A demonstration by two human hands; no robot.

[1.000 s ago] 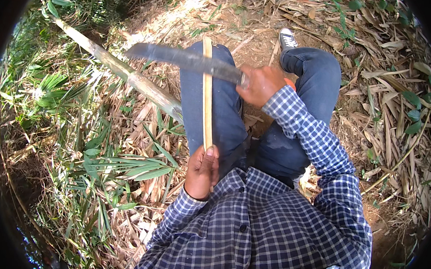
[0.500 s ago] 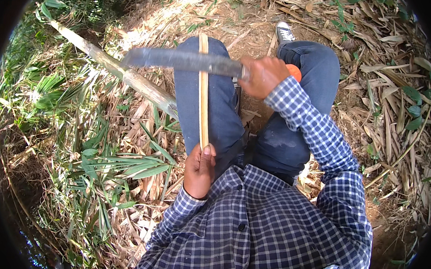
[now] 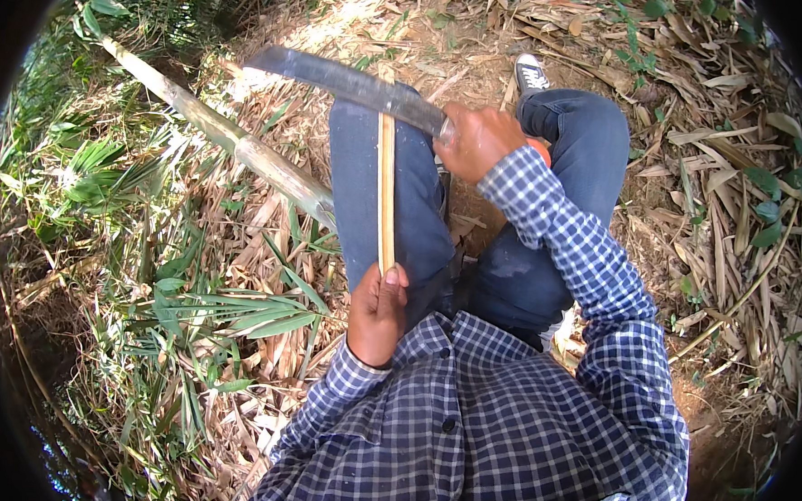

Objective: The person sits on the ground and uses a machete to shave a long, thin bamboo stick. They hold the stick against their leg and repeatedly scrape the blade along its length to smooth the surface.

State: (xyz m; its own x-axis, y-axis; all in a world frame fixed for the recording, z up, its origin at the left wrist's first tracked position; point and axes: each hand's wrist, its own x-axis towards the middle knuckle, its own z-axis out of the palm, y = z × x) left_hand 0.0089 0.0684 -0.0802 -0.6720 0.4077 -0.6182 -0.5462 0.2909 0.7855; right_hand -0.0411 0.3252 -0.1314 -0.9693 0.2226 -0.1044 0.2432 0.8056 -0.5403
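Observation:
My left hand (image 3: 379, 313) pinches the near end of a narrow, pale yellow bamboo strip (image 3: 386, 191), thumb on top. The strip runs away from me along my left thigh, its far end just past the knee. Wrapped round the handle of a machete, my right hand (image 3: 484, 141) is level with that knee. The long dark machete blade (image 3: 346, 84) points to the far left and crosses over the strip near its far end. Whether the edge touches the strip, I cannot tell. An orange handle end (image 3: 539, 151) shows behind my right hand.
A long bamboo pole (image 3: 200, 113) lies slantwise at the left, reaching my left knee. Green leaves (image 3: 262, 311) grow beside my left hand. Dry bamboo leaves (image 3: 733, 150) litter the ground. My shoe (image 3: 531, 73) is beyond my right knee.
The machete's tip has swung farther away from me, so the blade now slants across the strip. My right hand has shifted slightly left. My left hand keeps its hold on the strip.

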